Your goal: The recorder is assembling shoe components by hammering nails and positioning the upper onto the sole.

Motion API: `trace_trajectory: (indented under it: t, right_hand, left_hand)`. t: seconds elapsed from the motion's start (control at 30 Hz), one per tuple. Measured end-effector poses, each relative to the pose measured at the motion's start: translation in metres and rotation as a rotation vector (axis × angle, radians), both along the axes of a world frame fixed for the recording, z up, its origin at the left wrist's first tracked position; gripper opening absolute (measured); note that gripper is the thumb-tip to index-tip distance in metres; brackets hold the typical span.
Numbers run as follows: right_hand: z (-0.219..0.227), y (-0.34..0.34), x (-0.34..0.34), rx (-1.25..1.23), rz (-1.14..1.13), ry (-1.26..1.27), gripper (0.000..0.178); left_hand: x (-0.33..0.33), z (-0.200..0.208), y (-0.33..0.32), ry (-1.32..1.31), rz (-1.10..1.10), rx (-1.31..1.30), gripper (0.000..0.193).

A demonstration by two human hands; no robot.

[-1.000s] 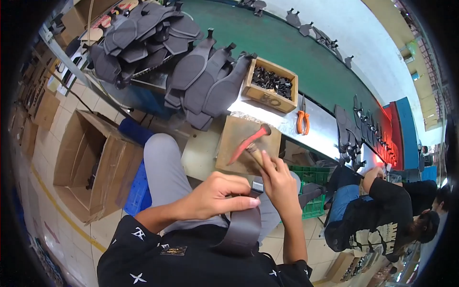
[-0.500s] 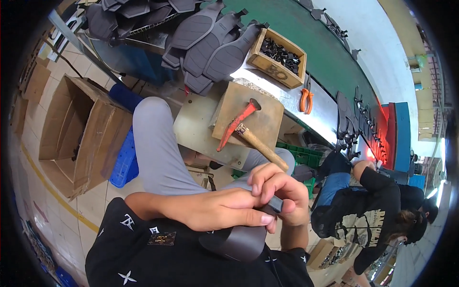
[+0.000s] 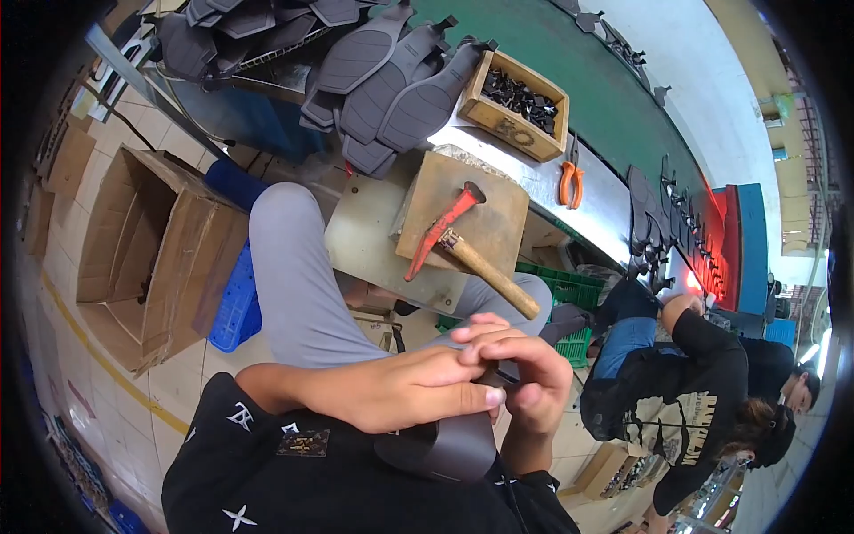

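Observation:
My left hand [image 3: 418, 387] is closed on a dark, smooth curved piece [image 3: 458, 449] held close to my chest, its thumb along the top. My right hand [image 3: 534, 374] meets it from the right, with fingers bent over the left fingertips and around the piece's upper end. Hands cover most of that end. Beyond them, a hammer [image 3: 489, 271] with a wooden handle and a red-handled tool [image 3: 442, 230] with a dark flared end lie across a worn wooden block [image 3: 503, 209]. The block rests on a pale board [image 3: 356, 227] in front of my knees.
Grey soles [image 3: 382, 98] are piled on the bench beside a wooden box [image 3: 511, 133] of small black parts. Orange-handled pliers [image 3: 570, 182] lie nearby. A cardboard box [image 3: 169, 258] and blue crate [image 3: 233, 307] stand left. Another person [image 3: 685, 392] sits at right, near green crates [image 3: 565, 287].
My right fingers have lifted and straightened somewhat, and the thumb has moved away from the grey end it pinched. That end is now mostly hidden. The left hand keeps its hold.

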State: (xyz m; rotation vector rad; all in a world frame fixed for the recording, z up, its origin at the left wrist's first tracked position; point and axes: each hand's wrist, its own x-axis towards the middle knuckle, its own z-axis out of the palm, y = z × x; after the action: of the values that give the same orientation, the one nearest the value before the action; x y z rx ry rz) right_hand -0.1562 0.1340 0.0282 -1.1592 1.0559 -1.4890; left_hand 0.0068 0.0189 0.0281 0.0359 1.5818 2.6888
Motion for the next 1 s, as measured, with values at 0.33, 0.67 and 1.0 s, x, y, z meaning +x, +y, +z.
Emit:
trace_trajectory:
  t: [0.33,0.67,1.0]
  right_hand:
    - [-0.032,0.002,-0.006,0.032,-0.225,0.368,0.021]
    - [-0.043,0.036,-0.001,0.165,0.084,-0.481,0.061]
    - [-0.047,0.028,0.016,-0.075,0.207,-0.447,0.055]
  left_hand:
    - [-0.012,-0.042,0.017,-0.015,0.217,-0.392,0.033]
    - [-0.002,-0.001,0.034,-0.330,0.004,0.105,0.035]
    - [0.009,0.012,0.047,-0.251,-0.138,0.137,0.042]
